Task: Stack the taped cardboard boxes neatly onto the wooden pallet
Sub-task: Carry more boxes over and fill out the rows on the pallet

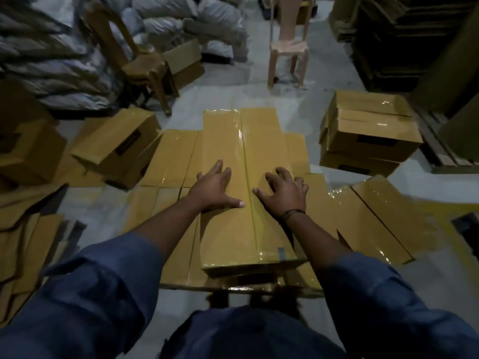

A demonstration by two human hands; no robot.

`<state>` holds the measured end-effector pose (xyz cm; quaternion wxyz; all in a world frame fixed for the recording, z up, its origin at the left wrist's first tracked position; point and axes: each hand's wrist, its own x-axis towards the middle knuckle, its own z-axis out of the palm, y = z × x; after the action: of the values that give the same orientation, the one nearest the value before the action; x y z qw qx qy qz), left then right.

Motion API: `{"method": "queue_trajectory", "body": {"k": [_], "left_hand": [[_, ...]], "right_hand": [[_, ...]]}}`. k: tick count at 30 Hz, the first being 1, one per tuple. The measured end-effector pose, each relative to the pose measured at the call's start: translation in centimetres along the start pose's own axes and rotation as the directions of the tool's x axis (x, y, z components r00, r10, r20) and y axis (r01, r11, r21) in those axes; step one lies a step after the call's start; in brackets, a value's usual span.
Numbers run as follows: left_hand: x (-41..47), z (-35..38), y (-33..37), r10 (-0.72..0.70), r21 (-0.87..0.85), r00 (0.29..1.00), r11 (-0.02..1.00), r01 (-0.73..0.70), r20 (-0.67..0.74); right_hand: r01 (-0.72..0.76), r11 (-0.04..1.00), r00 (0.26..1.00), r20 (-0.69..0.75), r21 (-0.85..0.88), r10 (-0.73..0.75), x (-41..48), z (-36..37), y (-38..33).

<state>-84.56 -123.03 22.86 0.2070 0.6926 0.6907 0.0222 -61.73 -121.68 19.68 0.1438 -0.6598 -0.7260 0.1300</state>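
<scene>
A long taped cardboard box (233, 141) lies on top of a layer of taped boxes (171, 156) in front of me. My left hand (215, 189) lies flat on the top box, left of its tape seam. My right hand (283, 194) presses on the box right of the seam, fingers spread and slightly bent. Dark gaps of the wooden pallet (223, 297) show under the front edge of the lower layer. Another taped box (383, 221) lies at an angle to the right.
Loose taped boxes (116, 146) sit at the left and a small stack (368, 136) at the right. Flattened cardboard (23, 229) lies at the far left. A brown chair (145, 63), a pale plastic chair (287, 45) and filled sacks (186, 19) stand behind.
</scene>
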Motion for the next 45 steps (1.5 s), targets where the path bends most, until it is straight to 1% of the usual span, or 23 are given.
{"method": "queue_trajectory", "body": {"k": [4,6,9,11,13,15,18,21,23,25,29,32,38,45], "left_hand": [[0.0,0.5,-4.3,0.030,0.019,0.997,0.999,-0.031,0.071],[0.0,0.7,-6.3,0.050,0.021,0.992,0.998,-0.053,0.112],[0.2,1.5,-8.8,0.078,0.007,0.985,0.997,-0.080,0.157],[0.5,2.7,-10.2,0.119,0.006,0.976,0.993,-0.122,0.180],[0.7,4.3,-11.0,0.130,-0.016,0.970,0.991,-0.129,0.204],[1.3,6.0,-11.5,0.126,-0.049,0.962,0.992,-0.117,0.242],[3.1,8.9,-12.0,0.121,-0.049,0.953,0.992,-0.112,0.276],[5.2,12.4,-12.5,0.078,-0.067,0.950,0.996,-0.061,0.301],[6.5,15.0,-13.1,0.084,-0.065,0.950,0.996,-0.068,0.301],[7.8,17.4,-13.7,0.065,-0.087,0.947,0.995,-0.040,0.316],[10.1,21.2,-14.1,0.080,-0.117,0.942,0.992,-0.044,0.325],[11.1,23.2,-13.7,0.109,-0.122,0.941,0.990,-0.073,0.321],[12.7,26.3,-13.8,0.058,-0.142,0.937,0.990,-0.009,0.345],[13.2,29.0,-14.4,0.055,-0.134,0.931,0.991,-0.007,0.361]], "right_hand": [[-0.014,1.000,1.000,0.010,-0.014,0.014,-1.7,3.3,-2.2],[-0.049,0.999,0.999,0.004,0.003,0.049,-2.7,5.0,-3.5],[-0.113,0.994,0.993,0.036,0.007,0.112,-4.0,7.4,-5.0],[-0.148,0.989,0.987,0.064,-0.004,0.148,-4.8,8.8,-5.5],[-0.172,0.985,0.982,0.074,-0.014,0.173,-5.4,9.9,-5.4],[-0.189,0.981,0.978,0.089,-0.029,0.191,-5.6,11.0,-4.6],[-0.191,0.981,0.967,0.166,-0.031,0.194,-4.8,13.0,-2.7],[-0.188,0.982,0.955,0.231,-0.019,0.187,-3.3,15.9,-0.3],[-0.156,0.987,0.958,0.238,-0.027,0.158,-2.4,18.4,1.1],[-0.134,0.990,0.963,0.230,-0.031,0.138,-1.8,20.7,2.3],[-0.162,0.986,0.956,0.241,-0.041,0.167,-0.9,24.5,5.2],[-0.157,0.987,0.959,0.236,-0.027,0.159,-0.8,26.5,7.3],[-0.166,0.985,0.934,0.313,-0.043,0.171,0.4,28.4,9.2],[-0.068,0.989,0.915,0.387,-0.129,0.113,0.6,30.8,10.6]]}}
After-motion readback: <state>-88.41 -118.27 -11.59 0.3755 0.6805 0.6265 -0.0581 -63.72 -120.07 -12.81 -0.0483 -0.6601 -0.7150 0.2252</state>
